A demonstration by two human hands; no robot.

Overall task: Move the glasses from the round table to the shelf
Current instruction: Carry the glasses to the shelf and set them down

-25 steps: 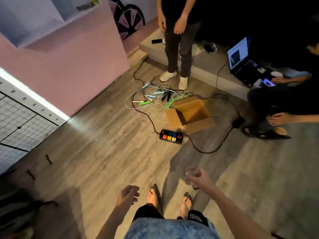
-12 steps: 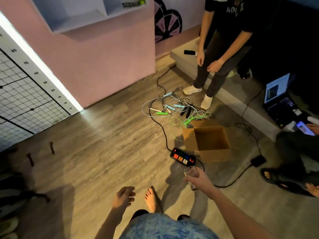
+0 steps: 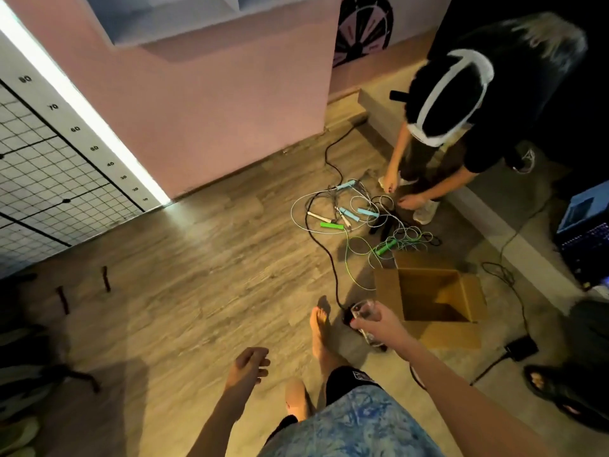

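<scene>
A clear drinking glass (image 3: 362,316) is held in my right hand (image 3: 379,324), low at centre right, over the wooden floor beside my bare foot. My left hand (image 3: 250,364) hangs lower left of it with fingers loosely curled and nothing in it. The white shelf (image 3: 184,24) is set into the pink wall at the top of the view, well ahead of both hands. The round table is out of view.
An open cardboard box (image 3: 431,301) lies just right of the glass. A tangle of skipping ropes and cables (image 3: 359,216) covers the floor ahead. A person (image 3: 454,103) bends over it. A laptop (image 3: 583,222) sits at right. A gridded panel (image 3: 49,179) stands at left.
I have walked forward and the view has tilted up toward the pink wall and shelf. The standing person has bent down over the cables. My right hand still carries the glass.
</scene>
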